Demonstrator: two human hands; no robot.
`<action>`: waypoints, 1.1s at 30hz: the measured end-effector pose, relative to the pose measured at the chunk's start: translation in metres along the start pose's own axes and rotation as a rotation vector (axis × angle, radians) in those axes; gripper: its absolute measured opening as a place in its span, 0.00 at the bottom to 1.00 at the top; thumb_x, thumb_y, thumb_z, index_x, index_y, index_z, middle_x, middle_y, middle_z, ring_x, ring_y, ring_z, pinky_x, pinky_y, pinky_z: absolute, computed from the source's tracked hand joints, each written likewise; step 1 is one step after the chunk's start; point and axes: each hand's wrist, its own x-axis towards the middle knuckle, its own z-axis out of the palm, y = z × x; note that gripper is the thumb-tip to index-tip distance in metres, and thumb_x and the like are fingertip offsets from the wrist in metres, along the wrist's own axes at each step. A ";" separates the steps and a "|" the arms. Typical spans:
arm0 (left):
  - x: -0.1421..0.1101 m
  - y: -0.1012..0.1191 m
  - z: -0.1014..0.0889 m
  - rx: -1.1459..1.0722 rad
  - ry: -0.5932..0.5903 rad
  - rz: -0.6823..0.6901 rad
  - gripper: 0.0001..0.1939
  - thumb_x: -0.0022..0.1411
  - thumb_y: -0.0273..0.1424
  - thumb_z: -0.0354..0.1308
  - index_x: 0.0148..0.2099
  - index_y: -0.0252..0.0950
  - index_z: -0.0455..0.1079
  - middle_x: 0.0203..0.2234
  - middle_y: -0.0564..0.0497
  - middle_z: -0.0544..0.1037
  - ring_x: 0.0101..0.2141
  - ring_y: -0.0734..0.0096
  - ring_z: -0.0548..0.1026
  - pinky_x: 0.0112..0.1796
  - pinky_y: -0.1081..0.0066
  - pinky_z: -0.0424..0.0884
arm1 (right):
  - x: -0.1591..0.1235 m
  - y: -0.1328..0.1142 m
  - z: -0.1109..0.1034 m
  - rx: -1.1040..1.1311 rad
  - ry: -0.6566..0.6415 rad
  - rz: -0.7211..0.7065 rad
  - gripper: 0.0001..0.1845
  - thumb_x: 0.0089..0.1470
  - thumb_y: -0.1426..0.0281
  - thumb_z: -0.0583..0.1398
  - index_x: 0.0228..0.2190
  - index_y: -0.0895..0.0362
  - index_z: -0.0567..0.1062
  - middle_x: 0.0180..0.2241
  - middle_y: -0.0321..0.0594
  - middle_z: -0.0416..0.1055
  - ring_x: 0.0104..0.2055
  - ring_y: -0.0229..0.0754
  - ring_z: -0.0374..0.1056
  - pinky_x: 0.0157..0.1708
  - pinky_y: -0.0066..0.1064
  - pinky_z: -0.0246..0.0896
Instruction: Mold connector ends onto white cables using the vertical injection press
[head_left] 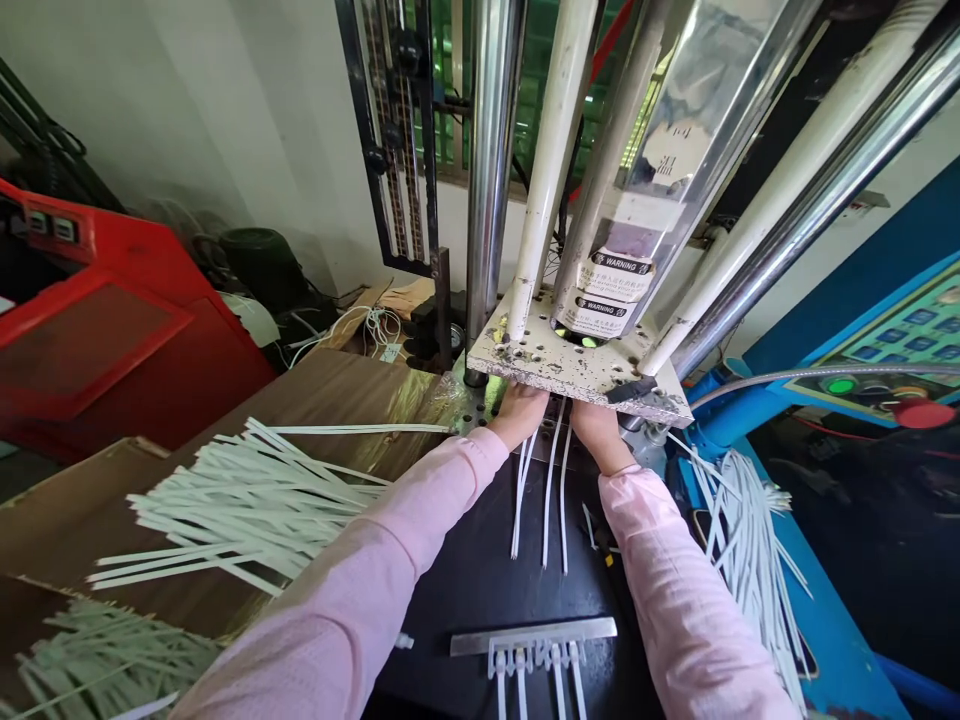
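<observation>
Item, nearest: one pale bar (534,635) on the black bench (450,585), white connectors (556,655) along its edge with cables (522,692) in them; laid crosswise, I judge, to stay within easy reach. Item: one heap of white cables (247,505) on the wooden bench (337,390) to the left, strands roughly aligned, likely so that I can draw from it. Item: a second heap (750,560) on the blue ledge (847,630) to the right. Item: a few loose white cables (551,490), free ends over the black bench, far ends passing under the plate (577,370). Item: my left hand (523,412) and right hand (600,435), either side of those cables, reaching beneath the plate's front edge, perhaps to place the far ends; the fingers are hidden there, so I cannot tell whether they grip. Item, beyond: one clear guard (664,150) with warning labels (621,262), standing above the plate.
</observation>
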 end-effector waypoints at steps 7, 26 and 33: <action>-0.008 0.009 -0.025 -0.019 -0.005 0.011 0.20 0.65 0.19 0.49 0.56 0.31 0.71 0.54 0.37 0.76 0.58 0.57 0.70 0.62 0.57 0.57 | -0.018 -0.012 -0.029 -0.008 -0.034 0.026 0.23 0.60 0.77 0.51 0.54 0.59 0.76 0.46 0.55 0.77 0.52 0.55 0.72 0.54 0.46 0.65; -0.372 -0.047 -0.029 0.090 0.140 -0.248 0.59 0.47 0.43 0.75 0.74 0.44 0.47 0.72 0.36 0.42 0.70 0.32 0.39 0.62 0.31 0.31 | -0.395 0.007 -0.049 -0.008 0.056 0.058 0.39 0.58 0.59 0.62 0.67 0.48 0.57 0.71 0.52 0.42 0.71 0.65 0.41 0.63 0.62 0.45; -0.364 -0.031 -0.008 0.073 0.208 -0.386 0.56 0.48 0.22 0.70 0.73 0.51 0.46 0.73 0.43 0.38 0.70 0.36 0.36 0.62 0.31 0.25 | -0.381 -0.035 -0.037 -0.204 0.146 0.272 0.39 0.52 0.67 0.65 0.64 0.51 0.64 0.68 0.54 0.53 0.69 0.62 0.49 0.62 0.55 0.45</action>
